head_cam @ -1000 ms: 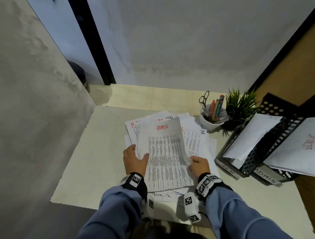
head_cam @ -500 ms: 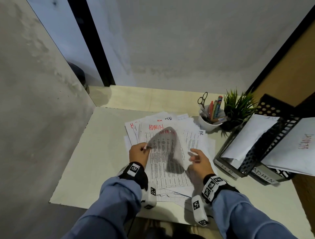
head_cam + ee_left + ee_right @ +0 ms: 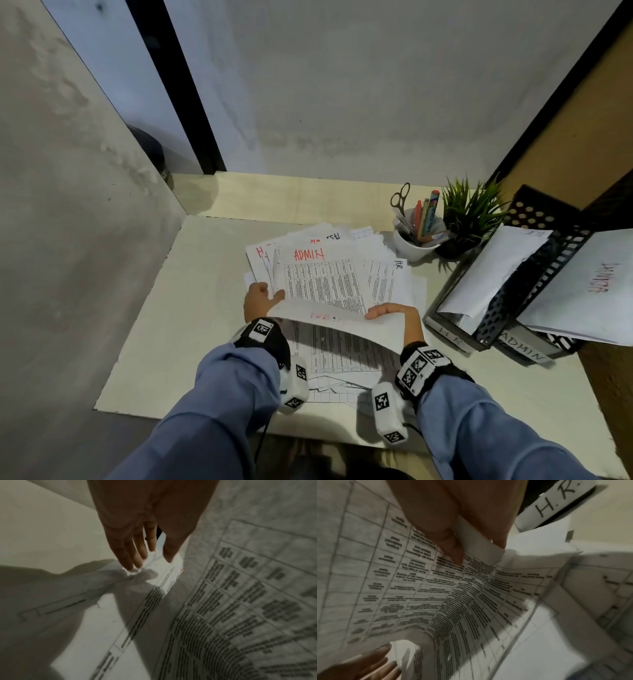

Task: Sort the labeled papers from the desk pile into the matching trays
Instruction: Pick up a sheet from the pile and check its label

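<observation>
A fanned pile of printed papers (image 3: 325, 281) lies mid-desk, its top sheet marked ADMIN in red. One sheet (image 3: 342, 322) is lifted off the pile and curled back towards me, blank side up, with red lettering showing through. My right hand (image 3: 390, 310) pinches its right edge between thumb and fingers (image 3: 479, 550). My left hand (image 3: 262, 298) is at the sheet's left corner with its fingers straight (image 3: 150, 561), reaching over the pile beneath. The printed table faces down (image 3: 436, 588). The black HR tray (image 3: 448, 337) and ADMIN tray (image 3: 524, 349) stand at the right, each holding paper.
Behind the pile stand a white cup (image 3: 414, 246) with scissors and pens and a small green plant (image 3: 469, 216). A grey wall panel (image 3: 68, 240) closes the left side. The desk's front edge (image 3: 205, 418) runs just before my wrists.
The top ADMIN sheet, flat a second ago and then curled up by my left hand, is now turned back towards me. My right hand has taken its edge and my left fingers have straightened.
</observation>
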Demonstrator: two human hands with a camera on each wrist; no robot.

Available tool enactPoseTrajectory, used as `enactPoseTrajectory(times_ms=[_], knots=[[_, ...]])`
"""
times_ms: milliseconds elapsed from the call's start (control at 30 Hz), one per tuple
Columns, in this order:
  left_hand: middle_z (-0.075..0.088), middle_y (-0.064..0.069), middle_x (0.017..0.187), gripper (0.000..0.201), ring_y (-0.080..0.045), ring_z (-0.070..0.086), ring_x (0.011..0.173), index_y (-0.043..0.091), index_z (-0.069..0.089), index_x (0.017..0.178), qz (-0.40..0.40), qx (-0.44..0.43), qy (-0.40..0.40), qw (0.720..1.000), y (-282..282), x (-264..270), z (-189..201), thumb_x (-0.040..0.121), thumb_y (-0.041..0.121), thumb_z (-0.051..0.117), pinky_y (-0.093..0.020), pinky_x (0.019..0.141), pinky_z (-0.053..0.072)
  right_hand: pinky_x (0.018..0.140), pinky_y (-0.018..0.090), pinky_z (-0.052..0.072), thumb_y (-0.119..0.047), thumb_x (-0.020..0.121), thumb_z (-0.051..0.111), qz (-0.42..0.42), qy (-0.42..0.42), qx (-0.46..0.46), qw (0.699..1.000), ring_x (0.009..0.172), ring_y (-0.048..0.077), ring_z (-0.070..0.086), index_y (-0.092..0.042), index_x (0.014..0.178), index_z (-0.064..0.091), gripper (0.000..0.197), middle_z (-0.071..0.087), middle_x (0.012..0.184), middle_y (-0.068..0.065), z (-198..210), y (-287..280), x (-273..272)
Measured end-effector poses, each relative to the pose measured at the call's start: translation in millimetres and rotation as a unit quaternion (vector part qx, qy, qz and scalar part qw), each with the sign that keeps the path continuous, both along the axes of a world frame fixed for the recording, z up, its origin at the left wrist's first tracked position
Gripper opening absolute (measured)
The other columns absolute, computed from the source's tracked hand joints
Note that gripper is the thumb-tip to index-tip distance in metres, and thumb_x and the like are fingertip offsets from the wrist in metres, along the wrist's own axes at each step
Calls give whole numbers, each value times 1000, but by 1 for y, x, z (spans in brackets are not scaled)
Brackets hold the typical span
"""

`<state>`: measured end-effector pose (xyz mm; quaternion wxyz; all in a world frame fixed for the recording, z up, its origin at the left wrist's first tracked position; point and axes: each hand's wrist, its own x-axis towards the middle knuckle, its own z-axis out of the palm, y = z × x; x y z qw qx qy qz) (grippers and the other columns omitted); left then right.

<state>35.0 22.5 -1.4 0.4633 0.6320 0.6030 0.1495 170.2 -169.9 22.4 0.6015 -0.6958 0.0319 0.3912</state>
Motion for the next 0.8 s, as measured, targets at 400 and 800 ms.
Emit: enactPoseTrajectory(times_ms=[400,800], knots=[[67,-5,86,39,-27,59,81,20,68,63,-41,-12,-109,993,-7,-2,4,84,-2,45,-32,79,45,58,19,46,21,73,58,25,-143,-81,986,71,21,58,-1,74,69,25,63,70,11,-2,-5,6],[60,14,114,43,-12,51,109,25,59,120,-30,-205,-259,943,-22,0,22,86,51,53,-31,99,37,46,15,47,23,75,53,-120,-49,0,992,63,23,55,3,108,51,38,61,86,20,31,3,3]])
